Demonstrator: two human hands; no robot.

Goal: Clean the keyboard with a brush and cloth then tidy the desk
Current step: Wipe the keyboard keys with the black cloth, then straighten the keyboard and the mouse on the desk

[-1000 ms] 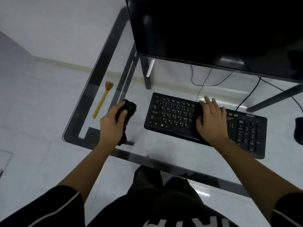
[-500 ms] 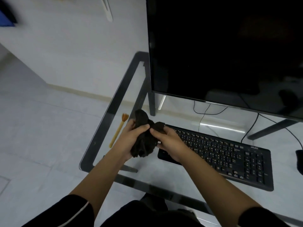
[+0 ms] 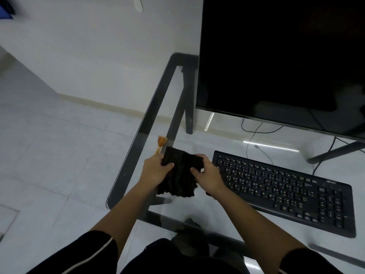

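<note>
A dark cloth (image 3: 180,173) is spread out and held up between both hands over the left part of the glass desk (image 3: 138,133). My left hand (image 3: 156,171) pinches its left upper edge, and my right hand (image 3: 207,175) grips its right upper edge. The black keyboard (image 3: 286,190) lies flat on the desk just right of my right hand. A small orange brush (image 3: 160,144) lies on the glass behind the cloth; my left hand and the cloth hide most of its handle.
A large dark monitor (image 3: 282,56) stands at the back of the desk above the keyboard. Black cables (image 3: 256,131) run under it. The desk's dark frame edge (image 3: 116,186) is at the left, with tiled floor (image 3: 49,155) beyond.
My right hand left the keyboard and joined my left hand on the cloth. The bunched cloth has been lifted and spread out between both hands. The view shifted left and up.
</note>
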